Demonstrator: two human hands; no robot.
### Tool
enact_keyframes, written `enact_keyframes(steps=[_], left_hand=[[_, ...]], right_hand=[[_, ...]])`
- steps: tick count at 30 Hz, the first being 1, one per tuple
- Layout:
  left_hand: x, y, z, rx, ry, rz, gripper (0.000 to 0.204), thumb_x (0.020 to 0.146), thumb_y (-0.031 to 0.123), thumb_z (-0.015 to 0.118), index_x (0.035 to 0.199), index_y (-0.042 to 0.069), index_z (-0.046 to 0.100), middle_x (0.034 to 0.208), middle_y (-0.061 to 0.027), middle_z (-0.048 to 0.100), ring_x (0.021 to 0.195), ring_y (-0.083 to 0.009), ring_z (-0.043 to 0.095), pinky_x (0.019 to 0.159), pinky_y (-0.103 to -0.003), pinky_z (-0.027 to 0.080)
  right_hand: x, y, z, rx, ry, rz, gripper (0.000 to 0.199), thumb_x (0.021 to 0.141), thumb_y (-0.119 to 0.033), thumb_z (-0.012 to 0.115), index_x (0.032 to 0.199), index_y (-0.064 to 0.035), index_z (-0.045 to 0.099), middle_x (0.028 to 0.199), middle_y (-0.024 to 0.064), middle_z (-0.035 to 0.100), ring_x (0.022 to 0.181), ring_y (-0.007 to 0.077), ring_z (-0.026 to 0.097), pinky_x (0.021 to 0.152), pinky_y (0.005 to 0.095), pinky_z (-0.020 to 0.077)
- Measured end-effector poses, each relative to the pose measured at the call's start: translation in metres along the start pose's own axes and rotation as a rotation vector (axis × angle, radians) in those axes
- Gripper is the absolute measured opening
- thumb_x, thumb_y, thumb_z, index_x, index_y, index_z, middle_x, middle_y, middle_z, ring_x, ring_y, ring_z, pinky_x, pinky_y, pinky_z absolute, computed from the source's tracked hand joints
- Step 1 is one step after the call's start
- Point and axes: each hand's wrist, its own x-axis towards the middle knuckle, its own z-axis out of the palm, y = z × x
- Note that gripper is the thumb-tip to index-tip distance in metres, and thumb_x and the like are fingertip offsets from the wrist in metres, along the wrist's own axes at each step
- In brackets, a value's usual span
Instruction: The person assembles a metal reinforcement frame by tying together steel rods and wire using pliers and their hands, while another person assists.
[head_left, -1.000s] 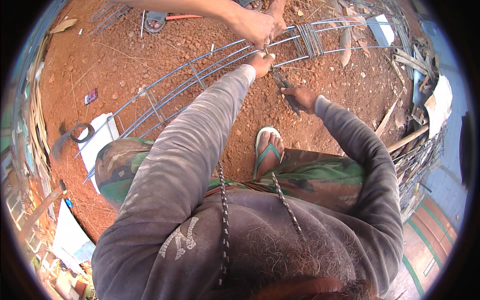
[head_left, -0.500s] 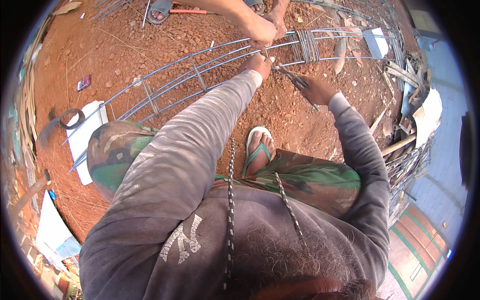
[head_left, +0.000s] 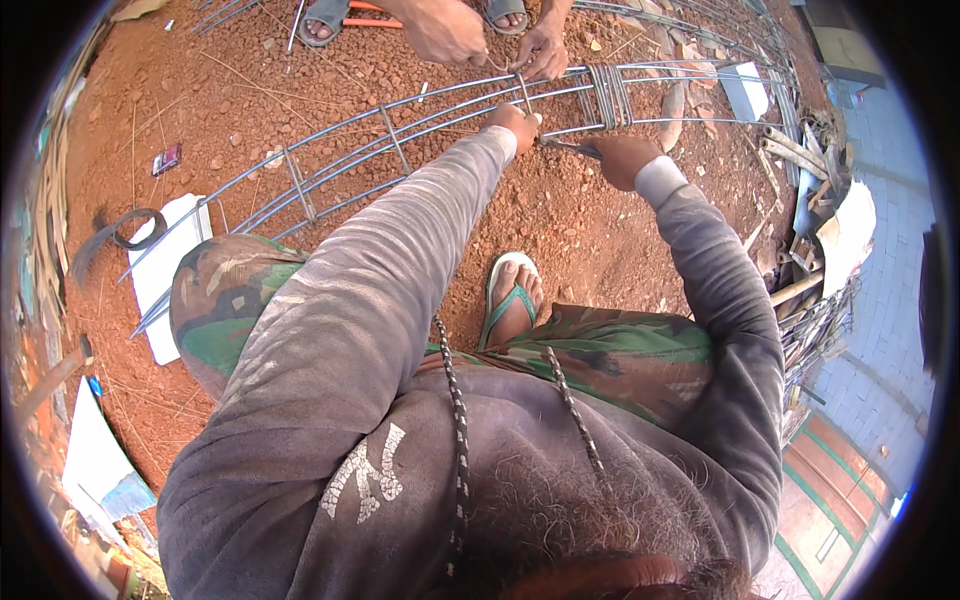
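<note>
A long cage of steel reinforcing bars (head_left: 360, 127) lies across the upper part of the head view, with square stirrups spaced along it. My left hand (head_left: 512, 125) is closed at the near side of the cage, on a steel stirrup (head_left: 524, 95). Just right of it, my right hand (head_left: 628, 162) grips pincers (head_left: 570, 147), whose jaws meet the near bar beside my left fingers. Most of their handles are hidden in my palm. Across the cage, a co-worker's hands (head_left: 543, 48) are at the same stirrup, one of them near a thin wire.
Bundled stirrups (head_left: 607, 97) sit on the cage to the right. A dark wire coil (head_left: 140, 229) lies by a white board (head_left: 170, 270) at the left. Orange-handled cutters (head_left: 372, 15) lie near the co-worker's feet. Scrap wood (head_left: 800, 155) is piled at the right.
My right hand has come up and left, and the pincers now lie flatter, close to the cage. The co-worker's hands have moved apart, one to the left. My left hand stays about where it was.
</note>
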Motion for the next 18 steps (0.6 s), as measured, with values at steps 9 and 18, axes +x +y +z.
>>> enact_keyframes(steps=[9, 18], left_hand=[[-0.004, 0.0, -0.001, -0.121, -0.008, -0.054, 0.051, 0.099, 0.045, 0.064, 0.112, -0.003, 0.076, 0.116, -0.0261, 0.073, 0.113, -0.0377, 0.071, 0.1, -0.043, 0.053], [-0.001, -0.001, 0.017, -0.118, 0.002, -0.015, 0.047, 0.099, 0.046, 0.064, 0.102, 0.002, 0.079, 0.108, -0.0234, 0.076, 0.105, -0.0378, 0.073, 0.095, -0.046, 0.053]], right_hand=[[-0.003, -0.004, 0.009, -0.001, 0.108, 0.045, 0.028, 0.103, -0.028, 0.058, 0.121, -0.0119, 0.071, 0.107, 0.0163, 0.076, 0.094, 0.0325, 0.076, 0.086, 0.0473, 0.0593], [-0.011, 0.004, 0.1, 1.61, -0.505, 0.173, 0.033, 0.088, -0.034, 0.083, 0.088, -0.0057, 0.066, 0.064, 0.0029, 0.063, 0.05, 0.0165, 0.061, 0.048, 0.0322, 0.0507]])
